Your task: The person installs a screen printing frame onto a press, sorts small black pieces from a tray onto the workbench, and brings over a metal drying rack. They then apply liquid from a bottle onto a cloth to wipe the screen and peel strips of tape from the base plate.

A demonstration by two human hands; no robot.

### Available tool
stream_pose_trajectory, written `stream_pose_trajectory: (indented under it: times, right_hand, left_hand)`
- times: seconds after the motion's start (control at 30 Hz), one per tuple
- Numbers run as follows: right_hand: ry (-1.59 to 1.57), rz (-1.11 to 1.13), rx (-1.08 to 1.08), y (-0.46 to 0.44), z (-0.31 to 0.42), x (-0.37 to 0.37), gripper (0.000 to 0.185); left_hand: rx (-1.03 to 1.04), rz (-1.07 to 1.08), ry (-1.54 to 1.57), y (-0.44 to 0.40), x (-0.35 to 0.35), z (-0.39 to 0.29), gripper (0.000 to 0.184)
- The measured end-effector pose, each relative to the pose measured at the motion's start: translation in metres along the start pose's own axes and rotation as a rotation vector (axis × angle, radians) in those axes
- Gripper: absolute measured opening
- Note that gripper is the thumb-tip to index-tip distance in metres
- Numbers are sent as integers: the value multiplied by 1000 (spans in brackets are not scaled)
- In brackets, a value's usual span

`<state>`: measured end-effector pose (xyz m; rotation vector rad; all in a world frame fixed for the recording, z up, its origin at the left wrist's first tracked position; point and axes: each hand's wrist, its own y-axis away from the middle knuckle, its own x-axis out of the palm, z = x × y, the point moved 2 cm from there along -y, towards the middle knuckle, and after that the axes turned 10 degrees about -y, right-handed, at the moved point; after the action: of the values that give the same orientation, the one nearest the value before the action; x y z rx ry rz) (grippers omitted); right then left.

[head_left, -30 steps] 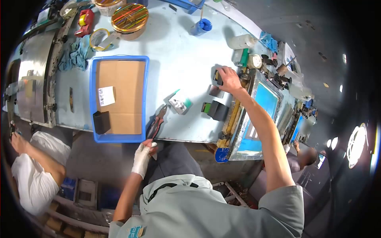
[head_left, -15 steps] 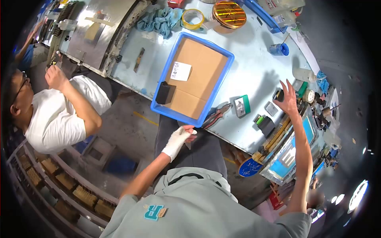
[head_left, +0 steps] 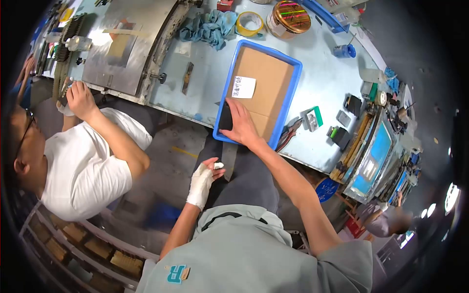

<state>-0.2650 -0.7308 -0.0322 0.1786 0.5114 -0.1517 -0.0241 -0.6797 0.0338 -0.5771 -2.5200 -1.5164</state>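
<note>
My right hand (head_left: pixel 240 124) reaches into the blue plastic tray (head_left: pixel 297 78), near its lower left corner. Between its thumb and fingers sits a black block (head_left: pixel 225 119), partly covered by the hand. The tray's bottom is lined with brown cardboard (head_left: pixel 264 68), on which lies a white paper label (head_left: pixel 244 87) with handwriting. My left hand (head_left: pixel 203 179), in a white glove with bare fingertips, hovers over my lap below the tray. Its fingers are loosely bent and apart, with nothing in them.
Pliers (head_left: pixel 290 134), a green-and-white box (head_left: pixel 313 118) and small black blocks (head_left: pixel 339 136) lie right of the tray. Behind it are a blue cloth (head_left: pixel 210 29), yellow tape (head_left: pixel 249 23) and a round tin (head_left: pixel 289 19). A person in white (head_left: pixel 93 161) sits at left.
My right hand has moved left from the small black items at the right into the tray, onto the black block. My left hand has dropped away from the tray's edge toward my lap.
</note>
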Motion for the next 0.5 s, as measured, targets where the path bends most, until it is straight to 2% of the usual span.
stream_pose_trajectory:
  times: [0.07, 0.23, 0.4, 0.5]
  right_hand:
    - [36, -27, -84, 1, -4, 5, 105]
    - [16, -41, -82, -1, -16, 12, 104]
    - [3, -57, -104, -3, -19, 10, 101]
    - [-20, -18, -68, -6, -24, 11, 106]
  left_hand:
    - [-30, -28, -27, 1, -23, 5, 56]
    - [-57, -61, -75, 1, -61, 11, 51]
    - [-116, -39, -132, 0, -66, 4, 41]
    - [-132, -41, -167, -1, -65, 2, 41]
